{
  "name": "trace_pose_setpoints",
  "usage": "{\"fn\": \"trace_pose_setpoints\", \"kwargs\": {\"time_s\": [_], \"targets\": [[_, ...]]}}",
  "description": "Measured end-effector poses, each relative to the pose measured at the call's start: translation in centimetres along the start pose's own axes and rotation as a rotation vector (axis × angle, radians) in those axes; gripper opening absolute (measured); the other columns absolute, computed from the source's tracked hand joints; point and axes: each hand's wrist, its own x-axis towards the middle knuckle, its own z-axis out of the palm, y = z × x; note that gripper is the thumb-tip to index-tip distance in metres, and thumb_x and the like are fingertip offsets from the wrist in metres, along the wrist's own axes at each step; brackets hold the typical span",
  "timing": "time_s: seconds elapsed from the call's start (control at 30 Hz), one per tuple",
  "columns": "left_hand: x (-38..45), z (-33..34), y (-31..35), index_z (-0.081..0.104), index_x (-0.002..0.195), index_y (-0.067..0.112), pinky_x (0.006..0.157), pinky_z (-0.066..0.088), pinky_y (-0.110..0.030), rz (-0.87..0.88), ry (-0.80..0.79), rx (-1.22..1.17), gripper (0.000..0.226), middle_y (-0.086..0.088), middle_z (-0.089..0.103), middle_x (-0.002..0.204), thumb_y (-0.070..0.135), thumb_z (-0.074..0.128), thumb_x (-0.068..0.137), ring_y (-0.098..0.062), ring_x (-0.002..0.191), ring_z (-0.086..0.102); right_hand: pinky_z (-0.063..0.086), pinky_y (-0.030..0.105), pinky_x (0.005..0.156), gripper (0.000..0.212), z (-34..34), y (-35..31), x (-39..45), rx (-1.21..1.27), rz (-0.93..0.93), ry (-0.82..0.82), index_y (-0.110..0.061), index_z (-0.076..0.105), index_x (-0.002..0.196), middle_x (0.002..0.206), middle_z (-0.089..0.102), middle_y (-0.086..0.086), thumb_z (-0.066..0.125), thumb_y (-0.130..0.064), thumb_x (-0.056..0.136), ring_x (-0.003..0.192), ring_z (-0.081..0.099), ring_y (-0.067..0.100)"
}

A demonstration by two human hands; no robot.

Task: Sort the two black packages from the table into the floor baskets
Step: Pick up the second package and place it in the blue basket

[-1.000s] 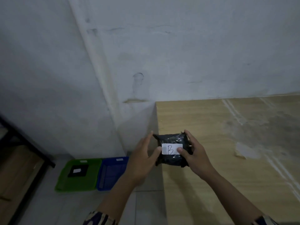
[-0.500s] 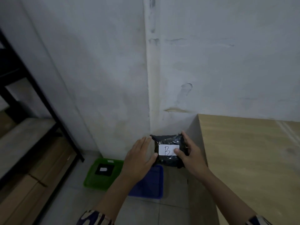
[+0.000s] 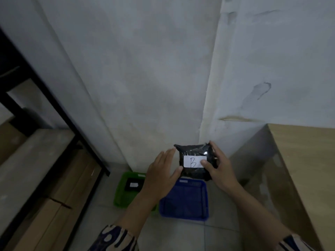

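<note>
A black package with a white label marked "B" is held in the air above the floor, over the far edge of the blue basket. My right hand grips its right side, thumb on the label. My left hand is open beside its left edge, thumb near the package's lower corner. The blue basket looks to have nothing in it. Left of it, the green basket holds a second black package with a white label, partly hidden by my left hand.
The wooden table is at the right, its side panel facing the baskets. A black-framed shelf with cardboard boxes stands at the left. A grey wall corner rises behind the baskets on a tiled floor.
The package has left the table edge and moved left, now held over the floor baskets. My view turned left, so less table shows. My left hand has come off the package.
</note>
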Motion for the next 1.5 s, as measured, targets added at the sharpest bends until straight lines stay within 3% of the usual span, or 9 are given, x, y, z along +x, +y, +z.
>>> {"fn": "trace_pose_setpoints", "kwargs": {"time_s": [0.17,0.27,0.63,0.93,1.0,1.07,1.13,1.27,1.5], "targets": [[3.7,0.0,-7.1,0.002,0.144,0.028,0.114,0.015,-0.04,0.038,-0.126,0.01,0.062,0.004,0.009,0.157,0.043,0.037,0.094,-0.015,0.143,0.003,0.042,0.04,0.102,0.064,5.6,2.7,3.0,-0.038,0.077,0.116,-0.012,0.029,0.137,0.137,0.046,0.014,0.058,0.002,0.082,0.12,0.049,0.028],[5.6,1.8,-11.4,0.0,0.144,0.03,0.115,0.013,-0.038,0.018,-0.212,-0.042,0.063,0.004,0.006,0.157,0.045,0.035,0.094,-0.013,0.143,0.001,0.044,0.034,0.094,0.064,8.2,5.8,4.6,-0.067,0.158,0.178,-0.014,0.03,0.137,0.133,0.05,0.014,0.059,0.002,0.081,0.114,0.053,0.027],[10.7,16.6,-26.1,-0.004,0.143,0.028,0.114,0.013,-0.036,-0.008,-0.358,0.023,0.063,0.004,0.002,0.157,0.047,0.031,0.094,-0.014,0.143,0.0,0.048,0.049,0.097,0.065,16.0,23.7,10.7,-0.079,0.311,0.18,-0.02,0.027,0.138,0.129,0.049,0.006,0.057,-0.001,0.084,0.115,0.052,0.024],[14.4,35.4,-39.8,-0.012,0.141,0.032,0.115,0.003,-0.035,0.005,-0.385,0.048,0.064,0.007,-0.007,0.156,0.052,0.025,0.093,-0.01,0.141,-0.011,0.049,0.014,0.082,0.063,23.0,46.2,15.2,-0.017,0.339,0.158,-0.021,0.024,0.139,0.123,0.043,-0.003,0.052,0.0,0.086,0.112,0.047,0.015],[14.9,39.1,-42.5,-0.018,0.138,0.033,0.115,0.002,-0.036,0.02,-0.362,0.067,0.067,0.007,-0.008,0.156,0.064,0.012,0.087,-0.007,0.138,-0.015,0.048,0.005,0.074,0.063,24.4,50.7,16.0,-0.028,0.336,0.136,-0.02,0.024,0.139,0.125,0.043,-0.003,0.052,0.0,0.087,0.113,0.045,0.014],[15.2,42.8,-45.2,-0.028,0.129,0.035,0.114,-0.004,-0.038,0.035,-0.309,0.136,0.078,0.009,-0.015,0.151,0.078,-0.016,0.066,-0.005,0.131,-0.02,0.045,0.012,0.084,0.062,25.7,55.5,16.7,-0.061,0.328,0.125,-0.02,0.023,0.139,0.132,0.043,0.001,0.052,-0.002,0.087,0.114,0.043,0.013],[15.7,45.9,-47.3,-0.035,0.123,0.034,0.108,-0.013,-0.039,0.024,-0.286,0.21,0.081,0.008,-0.025,0.143,0.075,-0.033,0.052,-0.008,0.129,-0.025,0.044,0.03,0.095,0.062,26.5,59.4,17.3,-0.063,0.325,0.12,-0.022,0.023,0.139,0.139,0.042,0.007,0.053,-0.003,0.087,0.117,0.045,0.019],[16.2,50.1,-50.1,-0.04,0.12,0.03,0.104,-0.018,-0.044,-0.035,-0.241,0.247,0.081,0.001,-0.03,0.14,0.071,-0.037,0.05,-0.017,0.129,-0.029,0.04,0.05,0.106,0.062,28.1,64.9,18.3,-0.037,0.341,0.098,-0.024,0.023,0.139,0.146,0.035,0.011,0.053,-0.005,0.087,0.129,0.04,0.031],[16.8,53.5,-52.4,-0.029,0.127,0.029,0.111,-0.01,-0.048,-0.022,-0.237,0.249,0.089,-0.001,-0.03,0.14,0.072,-0.037,0.05,-0.019,0.129,-0.029,0.038,0.031,0.1,0.063,30.1,69.3,20.4,0.004,0.382,0.084,-0.015,0.023,0.139,0.144,0.038,0.013,0.054,0.0,0.086,0.126,0.041,0.025]]}}
